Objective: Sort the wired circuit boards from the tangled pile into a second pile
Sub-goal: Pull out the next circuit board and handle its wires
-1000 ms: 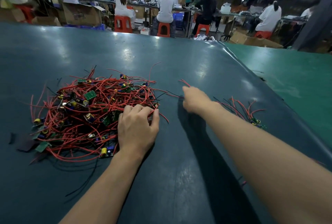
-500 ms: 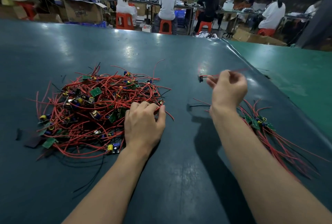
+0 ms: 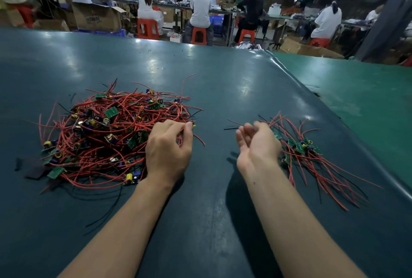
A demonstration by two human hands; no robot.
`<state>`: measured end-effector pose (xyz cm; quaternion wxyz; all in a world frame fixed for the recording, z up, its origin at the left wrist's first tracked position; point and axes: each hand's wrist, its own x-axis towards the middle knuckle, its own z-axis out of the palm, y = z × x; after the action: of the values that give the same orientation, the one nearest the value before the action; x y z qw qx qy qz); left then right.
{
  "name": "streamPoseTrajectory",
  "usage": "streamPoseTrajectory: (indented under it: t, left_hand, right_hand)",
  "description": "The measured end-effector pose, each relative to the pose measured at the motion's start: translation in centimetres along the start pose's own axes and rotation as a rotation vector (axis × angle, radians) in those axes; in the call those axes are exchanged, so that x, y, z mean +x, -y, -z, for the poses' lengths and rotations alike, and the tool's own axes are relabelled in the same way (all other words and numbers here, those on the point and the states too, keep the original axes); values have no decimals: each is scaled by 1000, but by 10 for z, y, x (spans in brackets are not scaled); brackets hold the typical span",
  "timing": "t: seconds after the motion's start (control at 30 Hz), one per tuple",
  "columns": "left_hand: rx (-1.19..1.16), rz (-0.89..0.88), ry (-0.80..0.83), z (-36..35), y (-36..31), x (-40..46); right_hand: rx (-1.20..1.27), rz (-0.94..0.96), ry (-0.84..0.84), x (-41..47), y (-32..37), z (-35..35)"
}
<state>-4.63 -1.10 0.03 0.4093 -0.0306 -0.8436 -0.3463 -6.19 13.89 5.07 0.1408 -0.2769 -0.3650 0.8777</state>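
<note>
A tangled pile (image 3: 107, 130) of small green circuit boards with long red wires lies on the dark table, left of centre. My left hand (image 3: 168, 150) sits at the pile's right edge, fingers curled, pinching red wires between thumb and fingertips. A smaller second pile (image 3: 307, 150) of wired boards is spread out to the right, its wires trailing toward me. My right hand (image 3: 256, 144) hovers just left of that second pile, palm turned inward, fingers relaxed and holding nothing.
The dark teal table (image 3: 200, 77) runs far back. A lighter green surface (image 3: 367, 110) adjoins it at the right along a raised seam. Loose black wires (image 3: 107, 211) and dark scraps (image 3: 35, 170) lie near the big pile. People work at benches beyond.
My right hand, which lifted a wired board out of the big pile, has let it go at the second pile and now hangs empty. My left hand stayed at the pile's edge.
</note>
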Motion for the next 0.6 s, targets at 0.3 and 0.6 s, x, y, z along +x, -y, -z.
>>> streamPoseTrajectory:
  t: [0.3, 0.6]
  left_hand:
    - [-335, -157, -101, 0, -12, -1]
    - [-562, -257, 170, -3, -17, -13]
  right_hand:
    - [-655, 456, 95, 55, -13, 20]
    - [-542, -109, 812, 26, -21, 17]
